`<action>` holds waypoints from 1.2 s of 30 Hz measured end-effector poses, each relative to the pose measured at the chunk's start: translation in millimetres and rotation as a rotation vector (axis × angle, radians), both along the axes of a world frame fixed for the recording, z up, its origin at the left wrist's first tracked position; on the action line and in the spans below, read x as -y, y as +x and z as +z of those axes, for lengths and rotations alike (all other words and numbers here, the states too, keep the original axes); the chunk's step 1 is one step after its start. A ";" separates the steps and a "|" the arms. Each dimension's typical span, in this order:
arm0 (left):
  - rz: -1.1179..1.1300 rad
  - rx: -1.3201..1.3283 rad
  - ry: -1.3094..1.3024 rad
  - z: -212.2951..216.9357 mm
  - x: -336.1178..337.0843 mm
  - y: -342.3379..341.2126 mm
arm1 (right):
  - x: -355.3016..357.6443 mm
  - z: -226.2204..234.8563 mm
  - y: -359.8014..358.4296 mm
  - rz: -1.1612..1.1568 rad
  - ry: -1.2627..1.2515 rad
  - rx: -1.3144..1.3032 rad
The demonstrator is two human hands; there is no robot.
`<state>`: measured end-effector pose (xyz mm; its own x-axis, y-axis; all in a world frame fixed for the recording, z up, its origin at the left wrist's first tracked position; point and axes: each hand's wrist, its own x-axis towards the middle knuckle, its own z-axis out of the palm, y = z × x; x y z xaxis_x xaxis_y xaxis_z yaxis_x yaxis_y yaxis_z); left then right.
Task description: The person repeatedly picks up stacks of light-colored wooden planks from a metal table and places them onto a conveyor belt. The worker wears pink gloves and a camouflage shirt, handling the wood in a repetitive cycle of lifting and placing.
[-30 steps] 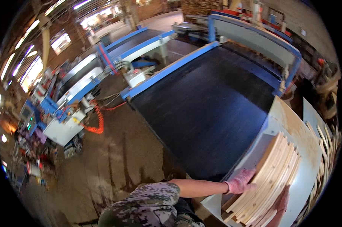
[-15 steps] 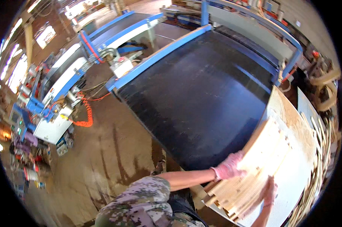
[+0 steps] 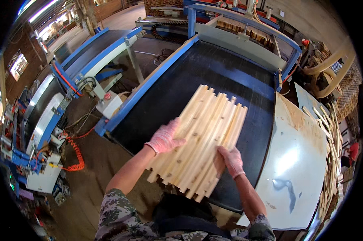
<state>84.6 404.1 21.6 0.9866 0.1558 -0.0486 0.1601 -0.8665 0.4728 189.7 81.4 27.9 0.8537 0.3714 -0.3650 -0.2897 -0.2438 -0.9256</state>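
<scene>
From your head camera, you have a batch of pale wooden slats laid side by side as one flat panel. Their long axis runs diagonally, from the near end close to your body up and to the right toward the far end of the black conveyor bed. The ends are staggered, so both the near and far edges of the panel look stepped. The far part of the batch lies over the black bed, near its right edge; the near ends stick out past the bed's near edge, above your lap.

Your left hand, in a pink glove, lies on the left edge of the batch with the fingers spread flat across the top and the forearm reaching in from the lower left. Your right hand, also gloved, presses on the right side nearer your body, fingers wrapped at the edge, elbow bent out to the right. Both hands grip the slats.

A grey metal side table sits just beside the bed's right edge, with loose sticks piled along its far side.
</scene>
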 end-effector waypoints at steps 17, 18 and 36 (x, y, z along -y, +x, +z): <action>0.252 0.096 0.473 21.0 -146.4 14.0 | -170.4 -50.8 -62.6 0.295 0.345 0.288; 0.213 0.251 0.292 6.3 -137.7 10.3 | -143.3 -43.0 -81.9 0.349 0.418 0.261; -1.009 -0.792 -0.946 -39.6 673.1 -130.1 | 502.1 -116.9 -487.6 -0.713 0.370 -0.287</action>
